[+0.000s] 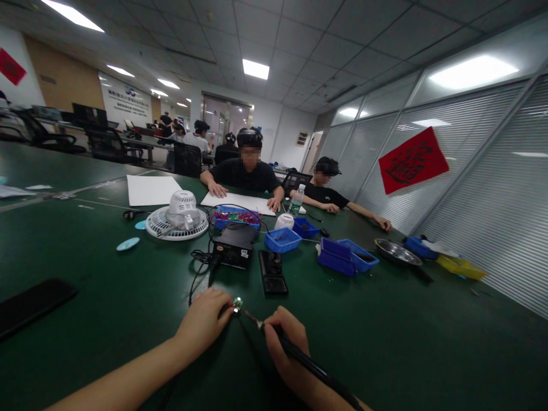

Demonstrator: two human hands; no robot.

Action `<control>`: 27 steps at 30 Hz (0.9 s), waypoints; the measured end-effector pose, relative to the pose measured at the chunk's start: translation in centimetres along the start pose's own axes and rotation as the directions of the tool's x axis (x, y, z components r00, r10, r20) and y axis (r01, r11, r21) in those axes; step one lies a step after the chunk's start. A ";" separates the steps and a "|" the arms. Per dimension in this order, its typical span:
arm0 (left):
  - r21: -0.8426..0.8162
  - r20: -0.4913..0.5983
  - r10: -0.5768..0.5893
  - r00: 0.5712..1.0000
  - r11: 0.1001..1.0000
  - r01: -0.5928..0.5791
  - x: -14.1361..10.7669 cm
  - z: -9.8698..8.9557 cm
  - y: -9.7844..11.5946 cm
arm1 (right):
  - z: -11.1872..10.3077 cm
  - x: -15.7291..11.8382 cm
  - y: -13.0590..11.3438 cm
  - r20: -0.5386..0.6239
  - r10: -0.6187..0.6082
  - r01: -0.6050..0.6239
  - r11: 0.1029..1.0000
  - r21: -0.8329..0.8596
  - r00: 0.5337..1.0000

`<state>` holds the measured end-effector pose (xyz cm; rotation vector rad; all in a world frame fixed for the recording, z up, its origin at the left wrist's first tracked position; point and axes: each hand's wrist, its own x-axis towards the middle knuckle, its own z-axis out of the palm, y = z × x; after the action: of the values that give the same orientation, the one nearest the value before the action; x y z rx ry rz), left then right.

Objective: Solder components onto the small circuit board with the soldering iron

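Between the fingertips of my left hand (208, 314) is a small green circuit board (237, 304), held just above the green table (128, 297). My right hand (289, 348) is closed around the black handle of a soldering iron (299, 355). The iron's metal tip points left and lies close to the board; whether it touches, I cannot tell. Beyond my hands stands a black soldering station (233, 246) with cables on its left. Beside it lies a black device with a round knob-like part (273, 272).
A white fan part (177, 220) lies left of the station. Blue bins (282, 240) stand behind and to the right, one filled with coloured wires (237, 216). Farther right are a metal bowl (398, 253) and a yellow tray (461, 267). A phone (34, 305) lies left. Two people sit across.
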<state>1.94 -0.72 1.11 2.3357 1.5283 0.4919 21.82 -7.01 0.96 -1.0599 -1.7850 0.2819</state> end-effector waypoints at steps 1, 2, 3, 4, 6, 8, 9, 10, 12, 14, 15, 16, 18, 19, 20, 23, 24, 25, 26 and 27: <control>-0.001 -0.002 0.002 1.000 1.000 -0.002 0.0 0.0 0.0 | 0.0 0.0 0.0 0.001 0.002 -0.002 1.000 0.000 1.000; -0.002 -0.003 0.005 1.000 1.000 -0.005 0.0 0.0 0.0 | 0.0 0.0 0.0 0.004 0.005 -0.005 1.000 -0.002 1.000; -0.003 -0.004 0.008 1.000 1.000 -0.008 0.0 0.1 -0.1 | 0.0 0.0 0.0 0.006 0.009 -0.009 1.000 -0.003 1.000; -0.003 -0.005 0.011 1.000 1.000 -0.011 0.0 0.1 -0.1 | 0.0 0.0 -0.1 0.006 0.013 -0.013 1.000 -0.005 1.000; -0.001 -0.007 0.016 1.000 1.000 -0.016 0.0 0.2 -0.2 | 0.0 0.0 -0.1 0.013 0.018 -0.018 1.000 -0.002 1.000; 0.001 -0.010 0.021 1.000 1.000 -0.021 0.0 0.3 -0.3 | -0.1 0.0 -0.2 0.020 0.020 -0.020 1.000 0.003 1.000; 0.001 -0.009 0.023 1.000 1.000 -0.023 0.0 0.3 -0.4 | -0.1 0.0 -0.2 0.021 0.020 -0.021 1.000 0.005 1.000; 0.001 -0.007 0.024 1.000 1.000 -0.024 0.0 0.3 -0.4 | -0.1 0.1 -0.2 0.021 0.022 -0.022 1.000 0.004 1.000; 0.002 -0.002 0.022 1.000 1.000 -0.021 0.0 0.4 -0.5 | -0.1 0.1 -0.2 0.016 0.029 -0.029 1.000 0.001 0.999; 0.001 -0.004 0.020 1.000 1.000 -0.020 0.0 0.4 -0.5 | -0.1 0.2 -0.2 0.012 0.041 -0.041 0.999 0.003 0.999; 0.001 -0.007 0.021 1.000 1.000 -0.021 0.0 0.4 -0.5 | -0.2 0.3 -0.2 0.013 0.050 -0.050 0.999 0.007 0.999; 0.001 -0.010 0.022 1.000 1.000 -0.022 0.0 0.4 -0.5 | -0.2 0.3 -0.2 0.017 0.060 -0.060 0.998 0.013 0.998; -0.001 -0.011 0.021 1.000 1.000 -0.021 0.1 0.4 -0.5 | -0.3 0.4 -0.1 0.031 0.091 -0.091 0.996 0.019 0.995; -0.001 -0.011 0.018 1.000 1.000 -0.018 0.1 0.3 -0.5 | -0.3 0.5 -0.1 0.042 0.107 -0.108 0.994 0.022 0.993; 0.000 -0.010 0.015 1.000 1.000 -0.015 0.1 0.3 -0.4 | -0.4 0.5 0.0 0.051 0.120 -0.122 0.992 0.026 0.991; 0.002 -0.010 0.010 1.000 1.000 -0.010 0.1 0.2 -0.3 | -0.5 0.6 0.1 0.073 0.149 -0.152 0.988 0.036 0.986; 0.001 -0.011 0.012 1.000 1.000 -0.012 0.1 0.2 -0.3 | -0.5 0.6 0.1 0.077 0.153 -0.156 0.987 0.038 0.985; 0.000 -0.013 0.016 1.000 1.000 -0.016 0.1 0.2 -0.3 | -0.5 0.6 0.1 0.077 0.154 -0.157 0.987 0.039 0.985; -0.002 -0.016 0.020 1.000 1.000 -0.020 0.1 0.2 -0.3 | -0.5 0.6 0.1 0.075 0.152 -0.156 0.987 0.040 0.985; -0.003 -0.019 0.023 1.000 1.000 -0.023 0.1 0.2 -0.4 | -0.4 0.6 0.0 0.072 0.148 -0.151 0.988 0.040 0.986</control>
<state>1.78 -0.50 0.75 2.3550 1.5092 0.5234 22.13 -6.67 1.52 -1.1661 -1.7535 0.4540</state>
